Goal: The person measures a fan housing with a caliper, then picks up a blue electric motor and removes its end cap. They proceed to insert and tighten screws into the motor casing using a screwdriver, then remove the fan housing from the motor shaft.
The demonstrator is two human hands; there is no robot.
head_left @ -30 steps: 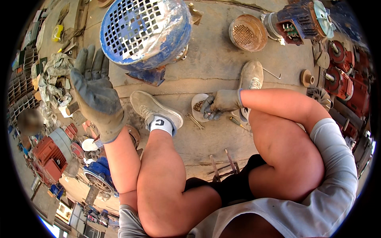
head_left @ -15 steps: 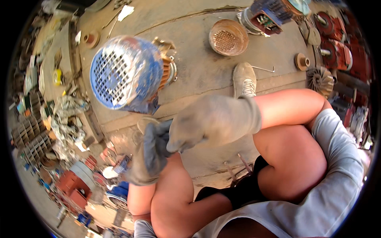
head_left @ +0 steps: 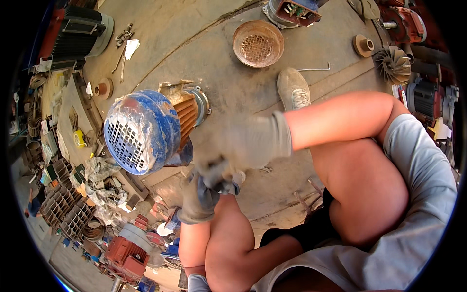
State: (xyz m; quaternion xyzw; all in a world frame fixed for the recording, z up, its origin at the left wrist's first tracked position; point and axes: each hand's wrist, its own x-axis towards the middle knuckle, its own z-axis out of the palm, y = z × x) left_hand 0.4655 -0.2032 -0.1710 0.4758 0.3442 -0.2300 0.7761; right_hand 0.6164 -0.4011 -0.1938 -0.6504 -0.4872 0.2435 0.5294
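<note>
My left hand (head_left: pixel 198 199) wears a grey work glove and is held over my left leg, its fingers curled together. Whatever lies in them is too small and blurred to name. Close against it is my right hand (head_left: pixel 236 145), also gloved and smeared by motion, so its fingers cannot be made out. Just beyond both hands, to the left, an electric motor (head_left: pixel 185 112) lies on the floor. Its finned body is orange-brown, and a worn blue fan cover (head_left: pixel 153 119) with a square grid sits on the near end.
A rusty round fan cover (head_left: pixel 270 45) and a bent hex key (head_left: pixel 316 68) lie ahead on the floor. At right are a fan wheel (head_left: pixel 392 63), a flanged hub (head_left: pixel 362 46) and red motors (head_left: pixel 406 25). Plastic sheeting (head_left: pixel 103 182) and motor parts crowd the left.
The view has shifted, bringing the dark finned motor at the far left into sight. My hands stay together; the right one has moved left and blurs over the left fingers.
</note>
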